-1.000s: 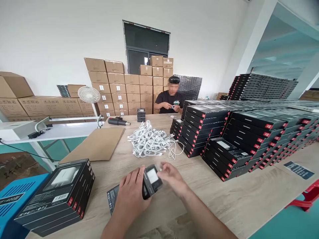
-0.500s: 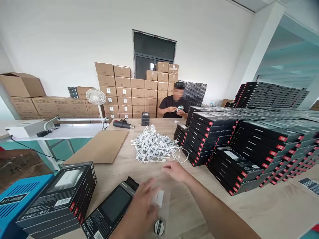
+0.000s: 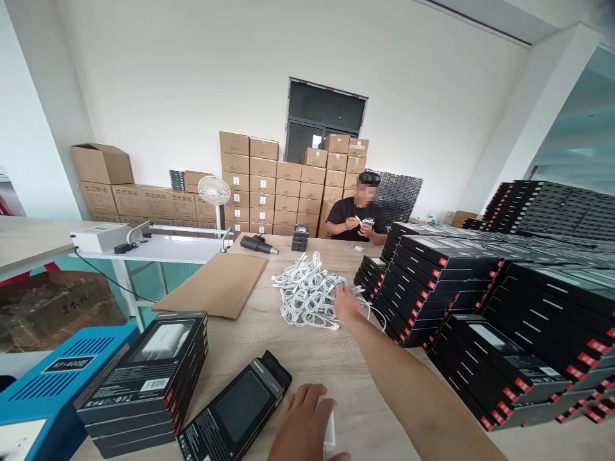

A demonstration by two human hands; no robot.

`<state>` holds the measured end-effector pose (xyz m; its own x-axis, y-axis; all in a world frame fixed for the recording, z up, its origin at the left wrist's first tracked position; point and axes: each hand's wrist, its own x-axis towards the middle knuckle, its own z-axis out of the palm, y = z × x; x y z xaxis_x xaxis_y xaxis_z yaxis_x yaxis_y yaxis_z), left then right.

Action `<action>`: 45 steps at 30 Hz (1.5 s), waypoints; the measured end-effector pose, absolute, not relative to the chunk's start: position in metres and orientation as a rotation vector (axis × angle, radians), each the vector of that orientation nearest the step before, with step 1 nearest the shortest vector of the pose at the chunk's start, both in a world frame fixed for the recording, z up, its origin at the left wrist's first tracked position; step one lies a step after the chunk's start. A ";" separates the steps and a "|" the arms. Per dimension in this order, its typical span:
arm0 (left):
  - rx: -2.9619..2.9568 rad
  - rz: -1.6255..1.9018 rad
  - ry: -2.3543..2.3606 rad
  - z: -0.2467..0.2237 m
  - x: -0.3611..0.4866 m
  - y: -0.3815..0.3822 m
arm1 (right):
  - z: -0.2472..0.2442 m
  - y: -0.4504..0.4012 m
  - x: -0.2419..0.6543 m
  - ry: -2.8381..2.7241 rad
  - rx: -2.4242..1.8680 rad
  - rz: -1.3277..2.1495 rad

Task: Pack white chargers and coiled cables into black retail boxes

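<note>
My right hand (image 3: pixel 346 305) reaches to the right side of a pile of coiled white cables (image 3: pixel 307 291), its fingers closed on a white cable at the edge. Part of the fingertips is hidden among the loops. Lower down, my left hand (image 3: pixel 303 419) is curled round a white block (image 3: pixel 330 430), of which only an edge shows past the fingers. Just left of that hand lies a black box (image 3: pixel 240 403) with a dark window and its end flap raised.
Stacked black boxes (image 3: pixel 158 378) holding white chargers stand beside a blue machine (image 3: pixel 62 371) at left. Cardboard (image 3: pixel 216 282), a heat gun (image 3: pixel 258 244) and small boxes (image 3: pixel 300 238) lie farther back. Tall box stacks (image 3: pixel 437 282) border the right. A co-worker (image 3: pixel 358 214) sits opposite.
My right hand has moved forward to the cables. My left hand has closed round the white block, and the round label seen beside it before is out of sight. The view has swung left.
</note>
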<state>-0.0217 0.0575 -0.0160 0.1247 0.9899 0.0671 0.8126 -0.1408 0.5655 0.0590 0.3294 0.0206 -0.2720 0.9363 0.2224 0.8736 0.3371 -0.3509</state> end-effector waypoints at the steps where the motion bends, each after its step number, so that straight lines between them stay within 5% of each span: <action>1: 2.003 0.679 1.748 -0.013 -0.022 0.056 | 0.024 0.332 0.060 -2.231 -1.588 0.237; 10: 1.705 1.298 1.736 0.002 -0.024 0.053 | 0.069 0.304 0.133 -2.159 -1.374 0.522; 20: 1.086 1.506 1.341 0.014 -0.038 0.062 | 0.038 0.184 0.131 -2.193 -0.782 1.416; 27: 0.803 1.745 1.160 0.013 -0.033 0.069 | 0.018 0.177 0.118 -1.521 -0.898 1.278; 30: 0.784 1.664 1.076 0.010 -0.029 0.071 | 0.001 0.169 0.108 -1.445 -0.795 1.600; 37: 0.738 1.259 1.004 0.018 -0.030 0.061 | -0.001 0.164 0.109 -1.533 -0.688 1.510; 45: 0.595 1.227 0.765 0.018 -0.024 0.056 | 0.012 0.157 0.122 -1.344 -0.508 1.767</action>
